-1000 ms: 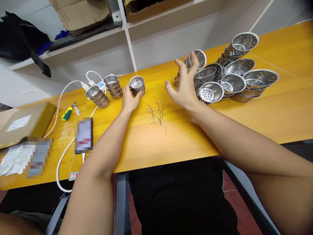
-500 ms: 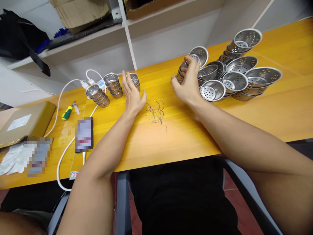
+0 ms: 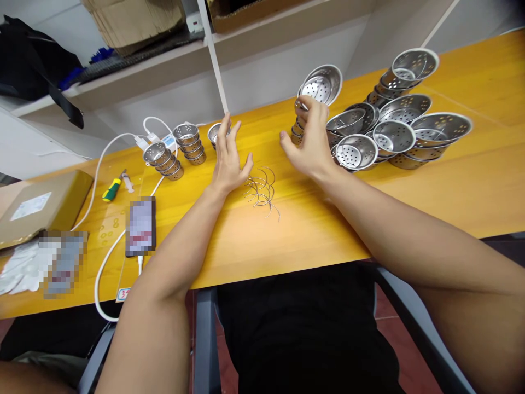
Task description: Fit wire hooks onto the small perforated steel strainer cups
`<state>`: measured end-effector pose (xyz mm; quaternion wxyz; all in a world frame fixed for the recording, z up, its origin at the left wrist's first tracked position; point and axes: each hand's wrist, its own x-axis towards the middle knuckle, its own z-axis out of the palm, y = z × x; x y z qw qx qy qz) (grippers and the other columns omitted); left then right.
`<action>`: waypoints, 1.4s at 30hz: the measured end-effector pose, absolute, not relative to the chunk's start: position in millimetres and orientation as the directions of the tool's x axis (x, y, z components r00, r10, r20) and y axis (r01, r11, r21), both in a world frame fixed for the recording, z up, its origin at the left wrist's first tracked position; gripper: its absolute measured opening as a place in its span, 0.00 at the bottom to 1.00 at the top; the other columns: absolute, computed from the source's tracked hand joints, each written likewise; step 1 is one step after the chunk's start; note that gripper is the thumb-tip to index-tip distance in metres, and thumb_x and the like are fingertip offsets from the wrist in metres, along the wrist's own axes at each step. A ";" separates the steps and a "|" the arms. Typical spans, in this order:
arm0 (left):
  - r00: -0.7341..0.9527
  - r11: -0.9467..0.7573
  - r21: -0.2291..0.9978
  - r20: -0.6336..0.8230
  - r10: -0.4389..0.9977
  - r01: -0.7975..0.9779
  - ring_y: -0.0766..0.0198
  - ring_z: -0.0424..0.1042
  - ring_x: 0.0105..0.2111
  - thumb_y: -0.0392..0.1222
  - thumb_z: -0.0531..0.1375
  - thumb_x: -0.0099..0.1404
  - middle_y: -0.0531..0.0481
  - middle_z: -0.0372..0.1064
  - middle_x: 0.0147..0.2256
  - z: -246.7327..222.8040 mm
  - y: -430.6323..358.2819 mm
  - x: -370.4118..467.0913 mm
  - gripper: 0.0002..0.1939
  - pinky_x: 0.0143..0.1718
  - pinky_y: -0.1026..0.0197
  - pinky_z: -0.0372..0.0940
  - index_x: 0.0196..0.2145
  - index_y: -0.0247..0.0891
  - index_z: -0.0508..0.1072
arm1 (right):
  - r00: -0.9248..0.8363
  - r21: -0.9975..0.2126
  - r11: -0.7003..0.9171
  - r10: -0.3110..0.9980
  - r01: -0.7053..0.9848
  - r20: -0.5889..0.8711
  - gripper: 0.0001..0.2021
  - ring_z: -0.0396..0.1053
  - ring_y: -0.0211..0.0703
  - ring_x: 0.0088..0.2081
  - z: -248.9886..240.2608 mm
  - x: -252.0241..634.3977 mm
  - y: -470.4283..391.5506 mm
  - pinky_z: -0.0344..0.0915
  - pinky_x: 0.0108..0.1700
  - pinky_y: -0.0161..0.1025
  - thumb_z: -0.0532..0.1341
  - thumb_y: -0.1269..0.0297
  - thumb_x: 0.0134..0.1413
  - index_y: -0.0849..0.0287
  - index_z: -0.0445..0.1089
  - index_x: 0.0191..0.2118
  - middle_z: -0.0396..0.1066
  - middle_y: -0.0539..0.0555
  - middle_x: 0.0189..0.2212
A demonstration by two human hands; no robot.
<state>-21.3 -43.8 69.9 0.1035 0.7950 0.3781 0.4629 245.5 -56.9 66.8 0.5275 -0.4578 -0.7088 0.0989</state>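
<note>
My left hand point(image 3: 229, 158) is open above the table, its fingers spread, just right of a small stack of perforated metal cups point(image 3: 214, 134) that it partly hides. My right hand point(image 3: 314, 137) has its fingers at a tilted perforated cup point(image 3: 318, 89) on top of a stack; thumb and fingers stand apart, and whether they grip the cup is unclear. More metal cups point(image 3: 356, 152) lie and stand right of this hand. Between my hands, several thin curved wires point(image 3: 260, 189) lie on the table.
Two cup stacks point(image 3: 191, 145) stand at the left by white cables. A green-yellow screwdriver point(image 3: 111, 190), a phone point(image 3: 140, 227), a cardboard box point(image 3: 45, 202) and a white glove point(image 3: 28, 265) are further left. A shelf point(image 3: 262, 41) runs behind the wooden table point(image 3: 283, 246).
The cup at my right hand has tilted and shifted up and left, and that hand moved slightly left. My left hand moved slightly right, its fingers spreading more.
</note>
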 end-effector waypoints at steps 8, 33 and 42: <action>0.388 -0.721 0.534 0.611 0.690 0.441 0.38 0.49 0.88 0.65 0.78 0.66 0.36 0.48 0.85 58.1 -37.0 -23.9 0.58 0.89 0.32 0.51 0.81 0.52 0.52 | -0.422 -0.623 0.715 0.695 0.317 0.582 0.45 0.74 0.75 0.72 82.2 203.7 -103.7 0.73 0.76 0.74 0.71 0.42 0.68 0.48 0.59 0.83 0.70 0.66 0.75; 0.359 -0.664 0.680 0.562 0.745 0.313 0.46 0.81 0.62 0.76 0.79 0.58 0.42 0.79 0.59 54.4 -33.0 -22.5 0.47 0.70 0.42 0.75 0.61 0.46 0.71 | -0.396 -0.690 0.676 0.725 0.257 0.563 0.17 0.79 0.52 0.40 69.5 201.2 -92.2 0.79 0.47 0.52 0.67 0.49 0.72 0.52 0.84 0.55 0.84 0.58 0.47; 0.357 -0.726 0.591 0.632 0.687 0.350 0.46 0.79 0.61 0.73 0.80 0.58 0.42 0.79 0.58 40.3 -20.9 -25.0 0.46 0.67 0.43 0.73 0.62 0.44 0.72 | -0.495 -0.421 0.676 0.733 0.605 0.466 0.22 0.80 0.69 0.61 86.3 212.7 -101.0 0.76 0.58 0.60 0.60 0.49 0.78 0.58 0.83 0.59 0.79 0.67 0.67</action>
